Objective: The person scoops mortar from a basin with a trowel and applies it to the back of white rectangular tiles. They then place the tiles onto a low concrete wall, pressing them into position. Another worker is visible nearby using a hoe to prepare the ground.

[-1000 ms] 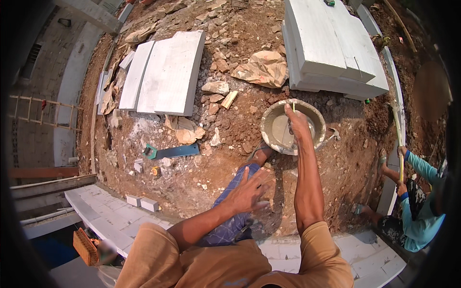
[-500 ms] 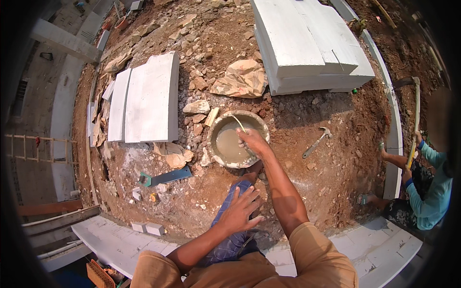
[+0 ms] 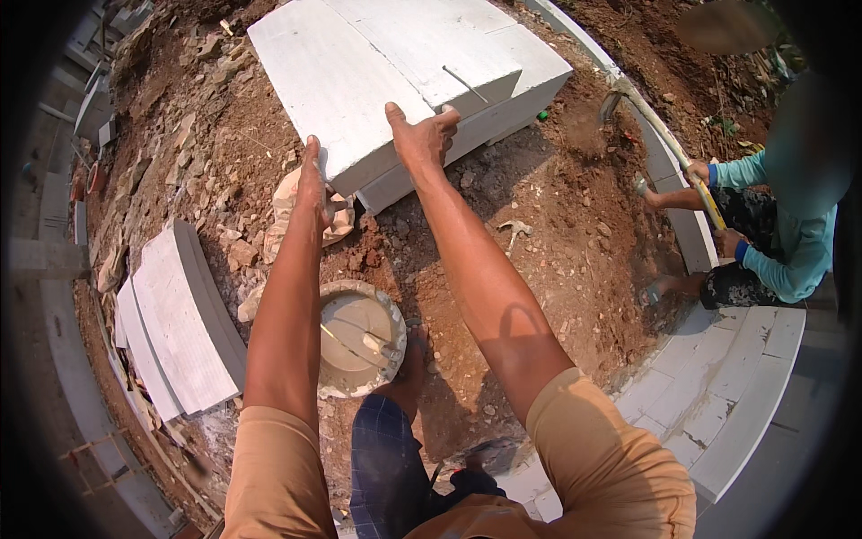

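White blocks lie stacked at both hands: the left hand, open with fingers straight, by a near corner; the right hand, fingers bent, at the near edge, its grip unclear. Bodyward of the left hand, a round tub holds grey mix and a thin pale stick.

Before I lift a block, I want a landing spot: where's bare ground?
Between the hammer and the co-worker's feet lies open ground, though pebbly. It's crowded left of and beyond the bucket: rubble, paper bag, white blocks.
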Demonstrator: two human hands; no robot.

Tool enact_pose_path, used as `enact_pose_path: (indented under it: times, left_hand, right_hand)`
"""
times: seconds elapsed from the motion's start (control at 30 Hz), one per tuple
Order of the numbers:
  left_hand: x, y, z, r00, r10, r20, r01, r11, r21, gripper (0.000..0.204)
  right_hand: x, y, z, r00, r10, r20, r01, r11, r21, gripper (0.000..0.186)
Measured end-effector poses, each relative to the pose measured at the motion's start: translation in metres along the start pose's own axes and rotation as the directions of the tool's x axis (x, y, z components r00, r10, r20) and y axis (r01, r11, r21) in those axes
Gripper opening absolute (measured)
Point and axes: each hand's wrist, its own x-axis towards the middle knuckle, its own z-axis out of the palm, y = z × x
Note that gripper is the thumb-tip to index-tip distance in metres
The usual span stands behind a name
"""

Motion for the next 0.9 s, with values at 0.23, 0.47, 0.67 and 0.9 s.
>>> enact_pose_path:
  times: [0.23,0.47,0.67,0.9]
  left_hand:
    - [0.02,-0.012,-0.005,1.0,0.022,0.013,-0.022,1.0,0.018,0.089]
    - [-0.072,-0.057,0.033,1.0,-0.024,0.017,0.024,1.0,0.004,0.082]
    - [-0.195,-0.144,0.03,0.999,-0.036,0.006,0.036,0.999,-0.041,0.089]
    - [-0.323,-0.234,0.033,0.994,-0.102,-0.029,0.1,0.994,-0.051,0.071]
  right_hand:
    - [0.006,0.02,-0.005,0.965,0.207,0.162,-0.245,0.932,0.268,0.117]
    - [-0.019,0.076,-0.067,0.982,0.049,0.18,-0.089,0.972,0.218,0.108]
    - [-0.061,0.15,-0.183,0.74,0.042,0.672,-0.168,0.978,0.123,0.103]
    - [-0.115,0.163,-0.256,0.52,0.085,0.85,-0.372,0.918,0.136,0.123]
